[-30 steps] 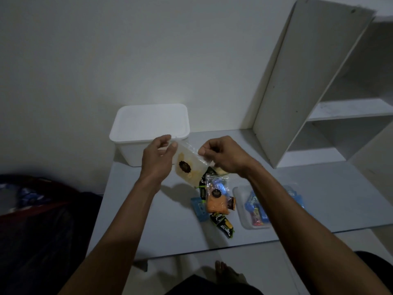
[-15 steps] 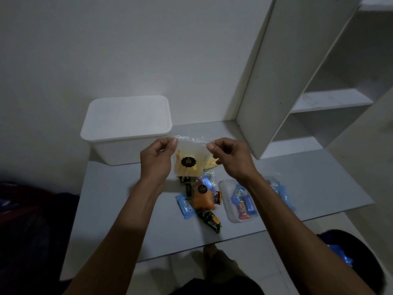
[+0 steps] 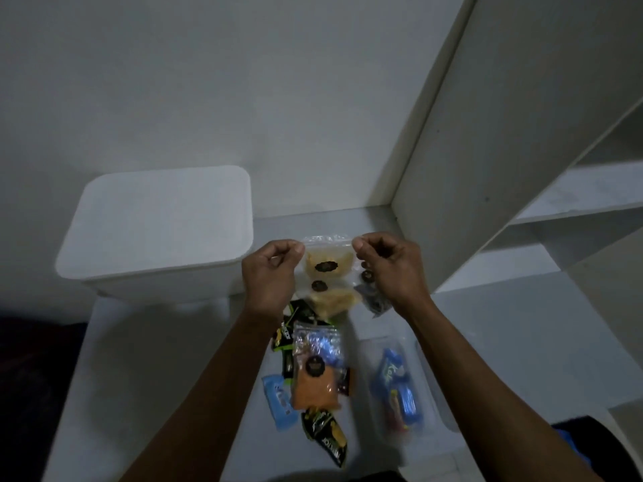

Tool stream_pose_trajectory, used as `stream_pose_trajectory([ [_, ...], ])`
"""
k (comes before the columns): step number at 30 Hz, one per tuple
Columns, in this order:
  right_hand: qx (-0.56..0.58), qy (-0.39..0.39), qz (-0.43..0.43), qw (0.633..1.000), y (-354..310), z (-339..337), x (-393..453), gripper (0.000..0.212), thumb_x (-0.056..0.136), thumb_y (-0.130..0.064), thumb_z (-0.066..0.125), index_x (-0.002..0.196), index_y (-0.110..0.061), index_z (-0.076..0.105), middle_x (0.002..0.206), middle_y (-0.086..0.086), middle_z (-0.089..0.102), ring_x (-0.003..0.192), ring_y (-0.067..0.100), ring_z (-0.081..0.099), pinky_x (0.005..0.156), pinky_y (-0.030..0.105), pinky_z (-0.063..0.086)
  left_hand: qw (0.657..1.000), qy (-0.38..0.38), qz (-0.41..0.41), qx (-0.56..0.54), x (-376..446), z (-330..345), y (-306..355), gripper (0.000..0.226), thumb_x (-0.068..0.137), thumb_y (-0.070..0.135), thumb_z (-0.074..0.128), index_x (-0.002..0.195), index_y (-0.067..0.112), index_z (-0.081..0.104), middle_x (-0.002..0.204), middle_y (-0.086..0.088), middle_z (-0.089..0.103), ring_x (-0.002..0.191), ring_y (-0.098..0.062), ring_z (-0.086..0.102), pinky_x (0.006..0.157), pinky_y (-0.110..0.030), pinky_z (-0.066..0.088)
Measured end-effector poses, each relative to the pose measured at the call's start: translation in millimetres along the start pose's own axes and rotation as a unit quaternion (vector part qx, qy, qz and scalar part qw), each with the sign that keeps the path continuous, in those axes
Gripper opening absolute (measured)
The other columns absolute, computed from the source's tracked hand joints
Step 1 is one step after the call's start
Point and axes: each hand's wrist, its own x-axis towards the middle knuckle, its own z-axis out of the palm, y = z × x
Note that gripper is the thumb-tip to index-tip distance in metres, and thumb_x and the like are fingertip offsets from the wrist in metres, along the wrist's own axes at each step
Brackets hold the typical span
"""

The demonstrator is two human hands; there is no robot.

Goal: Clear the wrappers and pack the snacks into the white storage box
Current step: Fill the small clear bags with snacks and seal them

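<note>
A clear snack bag of yellow chips (image 3: 327, 264) with a dark round label hangs upright above the table. My left hand (image 3: 273, 273) pinches its top left corner and my right hand (image 3: 388, 264) pinches its top right corner. The white storage box (image 3: 156, 231) stands to the left at the back of the table, its lid on. Below the held bag lie a second yellow chip bag (image 3: 332, 299), an orange snack bag (image 3: 315, 386), a blue packet (image 3: 278, 401) and black-and-yellow packets (image 3: 327, 434).
A clear plastic tray (image 3: 400, 387) holding blue and red packets sits at the front right of the grey table (image 3: 156, 360). A white shelf unit (image 3: 522, 151) stands at the right. A dark object with blue lies on the floor at the bottom right.
The bag went from tilted to hanging upright, now pinched by both top corners. My view dropped closer to the table, and the box shifted left in the frame.
</note>
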Motion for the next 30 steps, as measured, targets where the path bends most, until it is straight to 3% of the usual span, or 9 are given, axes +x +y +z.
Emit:
stream_pose_trajectory([
  [6,0.007,-0.014,0.015,1.000,27.6,19.5,94.9,0.014,0.088,-0.027,0.073,0.086,-0.014,0.074,0.081,0.003,0.074,0.080,0.022,0.070,0.077,0.047,0.059,0.996,0.078,0.000,0.041,82.2,46.3,-9.5,0.009,0.086,0.020,0.073,0.078,0.025,0.073,0.069,0.015,0.069,0.066,-0.002,0.063,0.074,-0.037,0.057],
  [10,0.015,-0.035,0.035,0.999,53.1,46.7,146.8,0.014,0.085,-0.033,0.075,0.090,-0.019,0.077,0.083,-0.003,0.075,0.082,0.016,0.071,0.078,0.046,0.060,0.989,0.142,-0.037,0.022,131.2,61.1,-24.0,0.005,0.085,0.018,0.074,0.080,0.021,0.074,0.071,0.008,0.069,0.063,0.002,0.063,0.077,-0.040,0.058],
  [14,0.023,-0.040,0.044,0.998,79.0,75.4,187.1,0.015,0.083,-0.034,0.077,0.089,-0.020,0.077,0.083,-0.002,0.075,0.082,0.020,0.070,0.079,0.047,0.059,0.980,0.184,-0.056,0.046,179.8,65.8,-48.7,0.007,0.081,0.028,0.074,0.075,0.029,0.072,0.074,0.005,0.070,0.069,-0.012,0.063,0.080,-0.046,0.059],
  [17,0.025,-0.035,0.060,0.997,93.7,95.8,208.7,0.012,0.083,-0.032,0.078,0.086,-0.021,0.077,0.082,0.001,0.074,0.080,0.026,0.069,0.078,0.046,0.058,0.971,0.220,-0.067,0.057,210.2,68.7,-65.1,0.007,0.078,0.028,0.074,0.072,0.028,0.071,0.074,0.002,0.070,0.065,-0.012,0.060,0.073,-0.038,0.057],
  [22,0.024,-0.036,0.092,0.995,106.5,116.3,229.9,0.014,0.083,-0.030,0.078,0.087,-0.016,0.077,0.081,0.003,0.074,0.081,0.024,0.070,0.079,0.038,0.059,0.961,0.259,-0.064,0.072,234.3,73.6,-75.9,0.007,0.080,0.019,0.074,0.076,0.024,0.071,0.069,0.008,0.067,0.059,0.004,0.056,0.060,-0.010,0.047],
  [25,0.022,-0.023,0.099,0.995,109.3,124.7,239.3,0.014,0.083,-0.029,0.078,0.083,-0.015,0.076,0.077,0.003,0.073,0.078,0.021,0.069,0.071,0.024,0.057,0.959,0.266,-0.058,0.075,245.4,74.6,-80.1,0.007,0.080,0.015,0.076,0.078,0.020,0.071,0.066,0.012,0.064,0.060,0.003,0.057,0.061,-0.010,0.047],
  [30,0.020,0.020,0.107,0.994,109.4,131.3,243.4,0.016,0.081,-0.026,0.080,0.082,-0.012,0.073,0.076,0.001,0.071,0.070,0.007,0.063,0.072,0.022,0.055,0.957,0.282,-0.049,0.046,257.3,79.6,-78.7,0.006,0.079,0.004,0.076,0.083,0.003,0.072,0.064,0.007,0.062,0.048,0.012,0.054,0.055,-0.004,0.043],
])
